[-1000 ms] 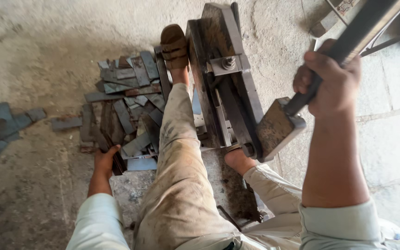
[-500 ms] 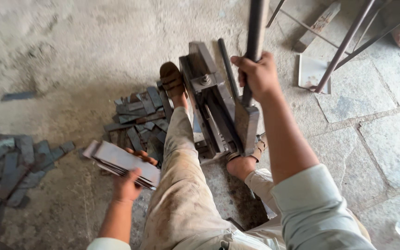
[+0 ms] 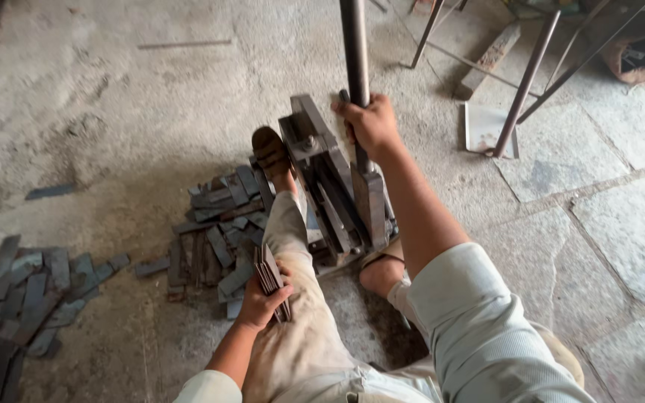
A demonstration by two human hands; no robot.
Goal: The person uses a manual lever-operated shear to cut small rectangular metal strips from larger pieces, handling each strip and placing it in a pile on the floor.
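Observation:
My right hand (image 3: 369,123) grips the long steel lever (image 3: 354,52) of a floor-mounted metal shear (image 3: 337,186), holding it upright. My left hand (image 3: 263,302) holds a stack of flat metal strips (image 3: 269,270) on edge, pressed against my left leg. My left foot in a brown sandal (image 3: 270,149) rests beside the shear's frame. My right foot (image 3: 382,272) sits just behind the shear's base.
A pile of cut metal pieces (image 3: 214,231) lies left of the shear. Another heap of strips (image 3: 16,291) covers the floor at far left. Metal stand legs (image 3: 524,82) and a flat plate (image 3: 487,127) stand at the upper right on stone slabs.
My right hand raised the lever from tilted to upright. My left hand picked up a stack of strips and drew it in against my left leg.

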